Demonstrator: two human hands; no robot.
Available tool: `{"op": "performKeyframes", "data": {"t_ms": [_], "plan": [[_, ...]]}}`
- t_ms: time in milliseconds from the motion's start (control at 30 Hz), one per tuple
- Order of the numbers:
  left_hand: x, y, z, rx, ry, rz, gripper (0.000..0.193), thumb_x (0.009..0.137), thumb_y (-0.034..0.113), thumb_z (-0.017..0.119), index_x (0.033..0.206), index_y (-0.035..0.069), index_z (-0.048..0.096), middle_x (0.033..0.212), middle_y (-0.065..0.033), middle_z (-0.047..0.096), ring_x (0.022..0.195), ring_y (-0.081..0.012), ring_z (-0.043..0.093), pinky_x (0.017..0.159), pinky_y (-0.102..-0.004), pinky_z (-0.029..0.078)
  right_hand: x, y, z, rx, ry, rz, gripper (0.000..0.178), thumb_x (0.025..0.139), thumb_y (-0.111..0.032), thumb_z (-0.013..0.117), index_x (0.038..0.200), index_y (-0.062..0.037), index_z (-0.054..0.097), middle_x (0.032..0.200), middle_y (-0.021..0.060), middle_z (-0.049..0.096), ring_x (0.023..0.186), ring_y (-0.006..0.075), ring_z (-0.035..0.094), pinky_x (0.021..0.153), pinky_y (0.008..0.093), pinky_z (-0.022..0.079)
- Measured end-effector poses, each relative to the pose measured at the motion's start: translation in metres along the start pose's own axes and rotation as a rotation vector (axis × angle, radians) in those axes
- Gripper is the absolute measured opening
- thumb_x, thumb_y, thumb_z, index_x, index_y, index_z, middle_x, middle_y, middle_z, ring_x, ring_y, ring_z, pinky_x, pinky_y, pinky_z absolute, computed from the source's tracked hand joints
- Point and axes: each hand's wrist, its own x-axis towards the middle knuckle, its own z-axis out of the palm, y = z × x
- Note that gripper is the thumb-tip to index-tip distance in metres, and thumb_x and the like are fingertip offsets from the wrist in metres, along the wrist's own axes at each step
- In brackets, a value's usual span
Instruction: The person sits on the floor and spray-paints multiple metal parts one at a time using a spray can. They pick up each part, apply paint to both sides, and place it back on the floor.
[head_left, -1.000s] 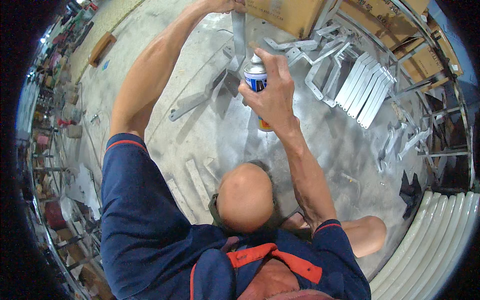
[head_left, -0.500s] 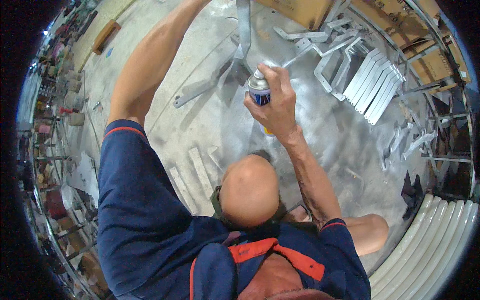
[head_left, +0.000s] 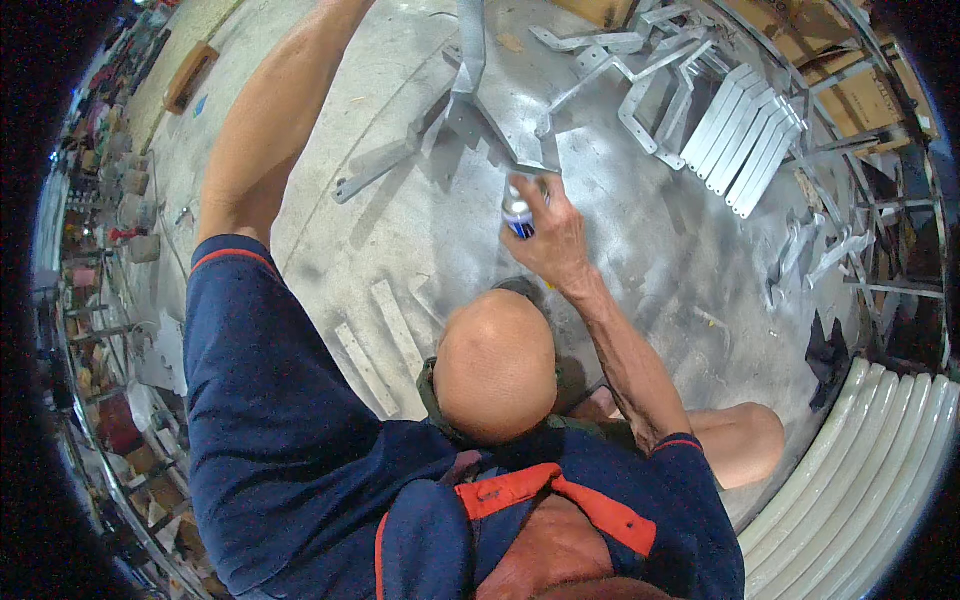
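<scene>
My right hand (head_left: 560,240) is closed around a spray can (head_left: 518,215) with a white top and a blue label. Motion smears its fingertips at the nozzle. Just beyond the can stands a bent grey metal bracket (head_left: 470,75), running out through the top edge, with its near foot close to my fingers. My left arm (head_left: 270,130) stretches to the upper edge, and its hand lies outside the picture. Several other bent metal brackets (head_left: 640,110) lie on the floor beyond my right hand, beside a row of flat silver-coloured strips (head_left: 735,130).
Grey overspray marks the concrete floor (head_left: 640,290). Two pale strips (head_left: 395,320) lie left of my knee (head_left: 495,365). Long white wrapped tubes (head_left: 850,480) fill the lower right. Cardboard boxes (head_left: 860,100) and metal racks line the right; a cluttered rack (head_left: 110,390) stands left.
My right hand has drawn the spray can nearer to me, away from the bracket's upright. The bracket's near foot, hidden behind the hand before, now shows. The whole view has shifted slightly.
</scene>
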Motion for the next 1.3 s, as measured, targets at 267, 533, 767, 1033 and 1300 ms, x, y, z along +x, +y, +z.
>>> {"op": "performKeyframes", "data": {"t_ms": [267,533,767,1033,1300], "plan": [[0.003,0.008,0.003,-0.011,0.007,0.037,0.039,0.079,0.021,0.096,0.068,0.004,0.063,0.061,-0.0011,0.059,0.06,-0.0093,0.052,0.056,-0.0343,0.046,0.028,-0.002,0.0,0.064,0.234,-0.121,0.075,0.072,-0.006,0.084,0.142,-0.0159,0.058,0.12,0.0207,0.06,0.087,0.0374,0.073,0.07,0.046,0.063],[-0.007,0.01,-0.006,0.054,0.01,-0.046,0.031,0.081,0.02,0.093,0.072,0.002,0.069,0.066,-0.0051,0.07,0.059,-0.0123,0.062,0.055,-0.0333,0.049,-0.049,0.028,0.018,-0.022,-0.031,0.205,0.073,0.071,-0.014,0.085,0.14,-0.0173,0.06,0.119,0.0211,0.056,0.096,0.0442,0.07,0.077,0.052,0.062],[-0.027,-0.006,-0.016,0.012,0.0,-0.192,0.027,0.085,0.022,0.091,0.076,0.004,0.072,0.068,-0.0035,0.071,0.059,-0.0111,0.063,0.052,-0.0314,0.049,-0.044,0.019,0.042,0.016,0.051,0.132,0.068,0.075,-0.014,0.083,0.139,-0.0173,0.061,0.12,0.0207,0.057,0.091,0.0441,0.072,0.076,0.0527,0.062],[-0.09,-0.021,-0.04,0.294,-0.024,-0.137,0.042,0.1,0.045,0.075,0.104,0.003,0.078,0.081,0.0006,0.069,0.073,-0.0102,0.056,0.067,-0.03,0.046,-0.068,0.048,0.049,-0.028,0.181,0.374,0.069,0.076,-0.021,0.081,0.141,-0.0182,0.058,0.121,0.02,0.057,0.095,0.042,0.071,0.078,0.0534,0.062],[-0.156,-0.005,-0.054,0.258,-0.028,-0.418,0.039,0.099,0.04,0.078,0.097,0.001,0.075,0.077,0.0002,0.065,0.075,-0.0105,0.055,0.069,-0.0295,0.045,-0.048,0.082,0.029,-0.027,0.433,0.526,0.07,0.075,-0.018,0.084,0.139,-0.0091,0.057,0.118,0.0197,0.061,0.109,0.0397,0.066,0.093,0.0497,0.057]]}}
